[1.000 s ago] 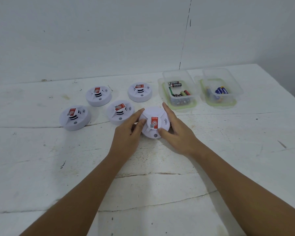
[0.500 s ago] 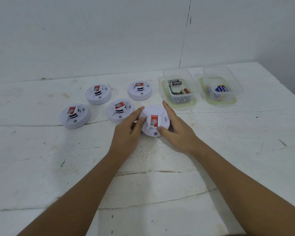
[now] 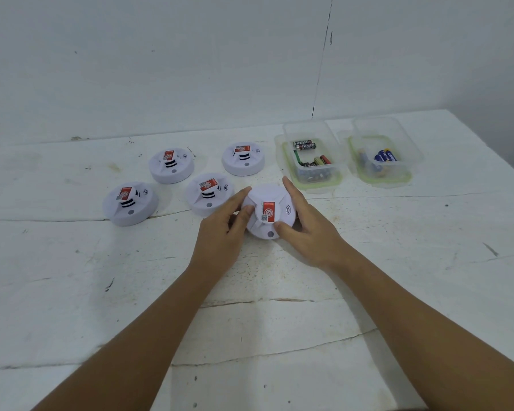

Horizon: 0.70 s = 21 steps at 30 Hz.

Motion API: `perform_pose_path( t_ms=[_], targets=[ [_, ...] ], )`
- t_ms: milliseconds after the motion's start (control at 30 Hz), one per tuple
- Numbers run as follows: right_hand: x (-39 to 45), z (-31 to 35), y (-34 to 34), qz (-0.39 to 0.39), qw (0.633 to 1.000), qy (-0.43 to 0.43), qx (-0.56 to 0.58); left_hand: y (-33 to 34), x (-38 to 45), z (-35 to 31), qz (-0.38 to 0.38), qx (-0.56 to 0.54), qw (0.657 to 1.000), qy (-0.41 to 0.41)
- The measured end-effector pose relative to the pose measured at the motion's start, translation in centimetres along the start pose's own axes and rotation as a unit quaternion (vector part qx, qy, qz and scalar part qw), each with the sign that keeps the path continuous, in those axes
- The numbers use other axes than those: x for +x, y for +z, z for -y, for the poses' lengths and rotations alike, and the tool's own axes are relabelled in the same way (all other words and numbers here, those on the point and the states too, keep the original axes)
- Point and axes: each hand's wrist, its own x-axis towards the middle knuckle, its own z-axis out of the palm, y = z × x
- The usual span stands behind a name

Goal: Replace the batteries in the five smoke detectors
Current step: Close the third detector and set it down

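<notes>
Couldn't see much of the held smoke detector (image 3: 269, 210), tbh: the left hand (image 3: 224, 232) covered its left edge and the right hand (image 3: 307, 225) hid its right side and the fingers wrapped behind it. The print on its red label (image 3: 269, 211) was too tiny to read. Both forearms ran off the bottom of the shot. In the right container (image 3: 382, 157), the batteries (image 3: 385, 156) sat blurred behind cloudy plastic, so no counting them.

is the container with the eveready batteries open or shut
Open. The container has no lid on top, and the Eveready batteries lie uncovered inside it; it appears to sit on its green-rimmed lid.
</notes>
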Motion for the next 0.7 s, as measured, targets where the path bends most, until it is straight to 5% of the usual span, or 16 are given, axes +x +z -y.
perform_pose_path(
  t_ms=[700],
  targets=[
    [0.02, -0.05, 0.03, 0.002, 1.0, -0.003, 0.003, -0.04, 0.04, 0.0, -0.002, -0.004, 1.0, 0.003]
  ],
)
